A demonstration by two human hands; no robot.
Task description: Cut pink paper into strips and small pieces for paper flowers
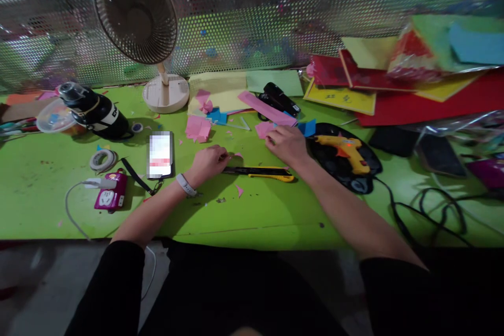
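Observation:
My left hand (pixel 210 161), wearing a white wristband (pixel 186 185), rests on the green table with its fingers curled together; whatever they may hold is hidden. Beside it lies a yellow and black utility knife (pixel 271 172), its front end close to my fingers. Farther right, my right hand (pixel 289 144) reaches over pink paper pieces (pixel 263 129), fingers apart and slightly bent, touching or just above them. A yellow hot glue gun (pixel 346 151) with a glowing light lies on a black mat (pixel 328 168) by my right wrist. Pink folded paper (pixel 198 128) sits ahead of my left hand.
A fan (pixel 165 93) and a black bottle (pixel 104 115) stand at the back left. A phone (pixel 160 155), tape roll (pixel 103 159) and purple power adapter (pixel 111 191) lie left. A black stapler (pixel 280 100) lies ahead; coloured card (pixel 413 105) and cables (pixel 427 215) are right.

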